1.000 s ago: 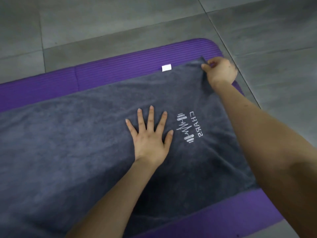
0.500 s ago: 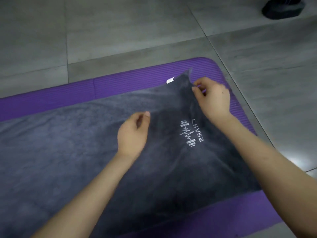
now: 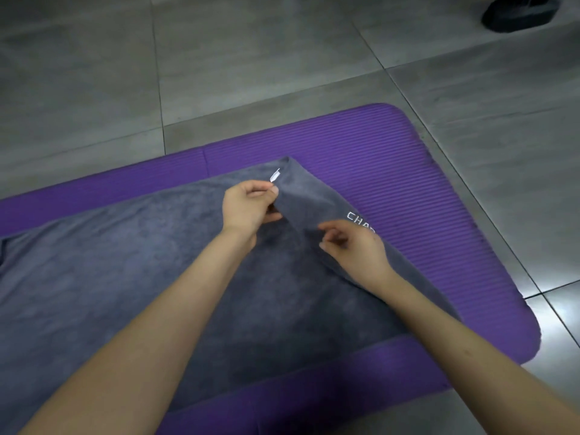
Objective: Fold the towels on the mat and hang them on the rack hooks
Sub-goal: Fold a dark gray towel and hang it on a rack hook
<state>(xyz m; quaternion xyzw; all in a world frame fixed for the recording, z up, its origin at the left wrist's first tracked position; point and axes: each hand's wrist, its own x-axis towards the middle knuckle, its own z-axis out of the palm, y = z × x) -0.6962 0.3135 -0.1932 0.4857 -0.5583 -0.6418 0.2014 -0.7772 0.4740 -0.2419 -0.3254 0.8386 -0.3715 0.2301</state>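
Grey towel (image 3: 150, 277) spread on purple mat (image 3: 408, 171), one corner lifted off the mat, left hand (image 3: 248, 206) grip pinching that corner beside white tag (image 3: 275, 175), right hand (image 3: 357, 250) grip half curled over the fold, hold unclear.

On the grey towel (image 3: 125, 262), white stitched letters (image 3: 357, 219) read "CHA"; the next letter is cut off beside the right hand (image 3: 357, 249). The small white tag (image 3: 275, 175) shows nothing legible.

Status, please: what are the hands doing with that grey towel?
Left hand pinches towel edge near tag. Right hand at raised fold, grip unclear. Towel mostly flat on mat; nothing blocking.
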